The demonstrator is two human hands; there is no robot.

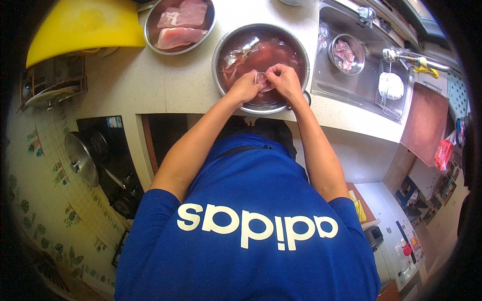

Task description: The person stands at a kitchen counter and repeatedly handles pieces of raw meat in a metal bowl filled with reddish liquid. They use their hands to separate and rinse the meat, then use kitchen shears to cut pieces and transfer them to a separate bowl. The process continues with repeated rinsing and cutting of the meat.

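Observation:
A large round metal basin [215,62] stands near the counter's front edge, holding reddish water. Pale, shiny pieces of raw flesh [241,56] show partly under the surface. Above the near half of the basin, my left hand [246,87] grips a small pinkish piece of raw flesh [266,83]; whether it is meat or fish I cannot tell. The thumb and fingers of my right hand [285,79] pinch the upper edge of that same piece. My fingers hide part of it.
Left of the basin sits a metal bowl [148,35] with raw meat slabs [184,17]. The metal sink [324,81] on the right contains a bowl of meat scraps [343,54] and a wire rack [386,103]. A yellow cover [83,26] stands far left; a brown board [425,124] is beyond the sink.

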